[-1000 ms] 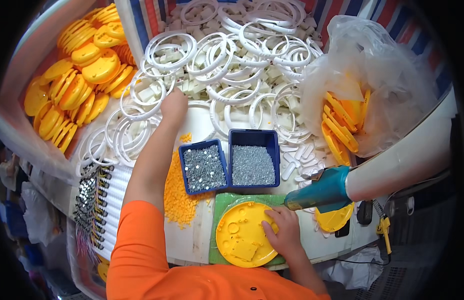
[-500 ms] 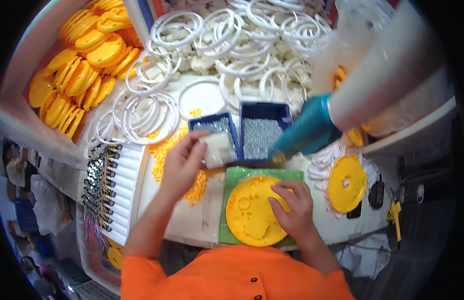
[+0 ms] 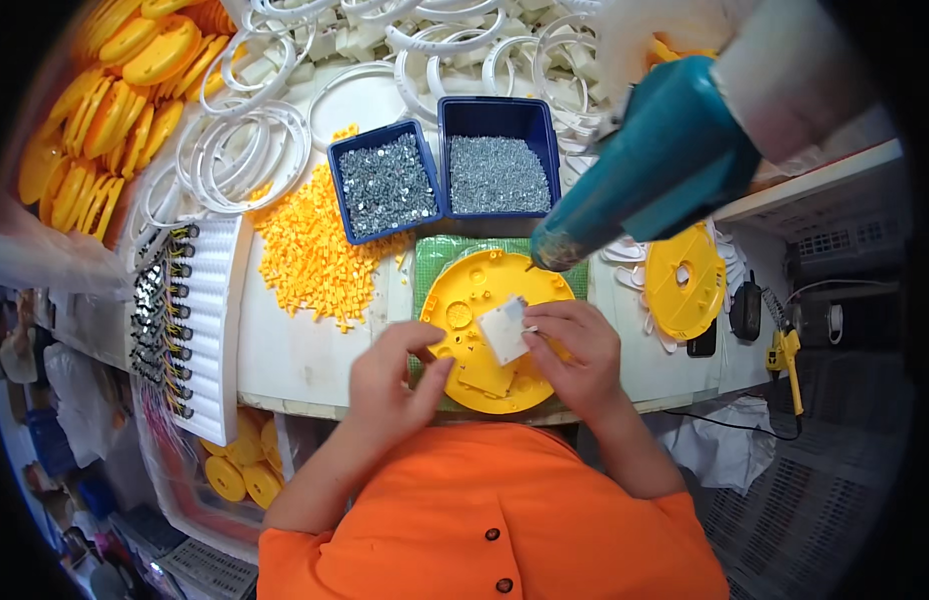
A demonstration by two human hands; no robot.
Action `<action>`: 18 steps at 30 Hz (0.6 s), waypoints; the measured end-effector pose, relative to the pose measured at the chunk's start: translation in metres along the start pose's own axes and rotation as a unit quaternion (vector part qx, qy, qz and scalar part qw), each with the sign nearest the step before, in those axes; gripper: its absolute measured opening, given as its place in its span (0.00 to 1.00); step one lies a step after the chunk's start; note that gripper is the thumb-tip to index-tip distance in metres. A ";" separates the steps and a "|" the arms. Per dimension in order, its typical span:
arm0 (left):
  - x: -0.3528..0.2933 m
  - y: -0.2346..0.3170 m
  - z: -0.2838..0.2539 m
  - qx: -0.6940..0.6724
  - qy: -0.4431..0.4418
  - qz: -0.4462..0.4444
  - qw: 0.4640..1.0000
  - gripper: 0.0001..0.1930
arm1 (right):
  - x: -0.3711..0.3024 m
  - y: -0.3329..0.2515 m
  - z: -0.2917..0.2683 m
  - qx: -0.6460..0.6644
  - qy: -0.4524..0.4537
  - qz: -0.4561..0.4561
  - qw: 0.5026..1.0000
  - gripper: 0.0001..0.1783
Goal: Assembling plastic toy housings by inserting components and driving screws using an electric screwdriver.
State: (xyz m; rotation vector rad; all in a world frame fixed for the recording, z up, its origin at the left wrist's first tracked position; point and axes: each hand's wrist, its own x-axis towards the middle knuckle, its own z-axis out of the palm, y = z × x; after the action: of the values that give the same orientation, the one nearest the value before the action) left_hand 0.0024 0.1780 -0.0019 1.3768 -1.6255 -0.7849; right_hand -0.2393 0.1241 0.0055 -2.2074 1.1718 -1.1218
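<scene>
My right hand (image 3: pixel 577 358) pinches the edge of a flat white square plastic piece (image 3: pixel 500 338), tilted over the round yellow plastic disc (image 3: pixel 495 385). The disc lies on a green mat (image 3: pixel 432 262) at the table's front edge, showing moulded rings and posts. My left hand (image 3: pixel 393 382) is at the disc's left rim, thumb and fingers apart, with nothing between them. A teal power screwdriver (image 3: pixel 650 150) slants in from the upper right, its tip just above the disc's far right rim.
Two blue bins (image 3: pixel 337 178) of small metal parts stand beyond the mat. Small yellow pieces (image 3: pixel 315 255) lie left of them. White rings (image 3: pixel 247 155) spread farther back. Wired parts line a white rack (image 3: pixel 207 330). Another yellow disc (image 3: pixel 685 282) and a yellow-handled tool (image 3: pixel 788 360) are right.
The white square piece has gone from my left hand at the bins to my right hand over the disc. My left hand came back toward me. The view shifted, and the screwdriver stands nearer the disc.
</scene>
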 end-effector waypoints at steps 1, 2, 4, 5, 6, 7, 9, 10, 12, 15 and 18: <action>0.005 -0.006 -0.007 0.018 -0.006 0.037 0.999 0.17 | -0.001 0.002 -0.003 -0.022 0.000 -0.010 1.000 0.08; 0.013 -0.014 -0.010 0.035 -0.011 0.075 0.997 0.18 | -0.005 0.004 -0.001 -0.023 -0.005 -0.008 1.000 0.08; 0.033 -0.015 -0.015 0.062 -0.053 0.123 0.989 0.21 | -0.011 0.007 0.003 -0.028 0.009 0.012 0.999 0.07; 0.043 -0.014 -0.017 0.093 -0.095 0.176 0.975 0.24 | -0.011 0.006 0.005 -0.029 0.006 0.011 0.999 0.07; 0.051 -0.014 -0.016 0.091 -0.093 0.174 0.976 0.24 | -0.010 0.004 0.008 -0.051 0.007 0.005 0.999 0.08; 0.058 -0.013 -0.014 0.091 -0.129 0.191 0.969 0.27 | -0.009 0.003 0.011 -0.073 0.010 -0.001 0.997 0.08; 0.070 -0.014 -0.010 0.089 -0.165 0.208 0.960 0.30 | -0.009 0.001 0.016 -0.082 0.016 -0.002 0.996 0.08; 0.076 -0.015 -0.008 0.090 -0.184 0.222 0.953 0.32 | -0.009 0.000 0.019 -0.090 0.024 -0.002 0.996 0.08; 0.084 -0.018 -0.005 0.088 -0.205 0.237 0.946 0.34 | -0.009 -0.002 0.021 -0.110 0.016 -0.003 0.994 0.08; 0.095 -0.021 0.001 0.075 -0.242 0.244 0.936 0.35 | -0.013 -0.005 0.024 -0.138 0.007 -0.003 0.990 0.08; 0.101 -0.024 0.006 0.106 -0.278 0.265 0.917 0.33 | -0.011 -0.008 0.024 -0.157 -0.006 -0.006 0.988 0.07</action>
State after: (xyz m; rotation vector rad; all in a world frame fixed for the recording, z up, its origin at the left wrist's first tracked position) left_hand 0.0035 0.0745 -0.0047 0.7963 -2.4521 -0.7134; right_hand -0.2196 0.1370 -0.0082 -2.4502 1.4153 -0.9806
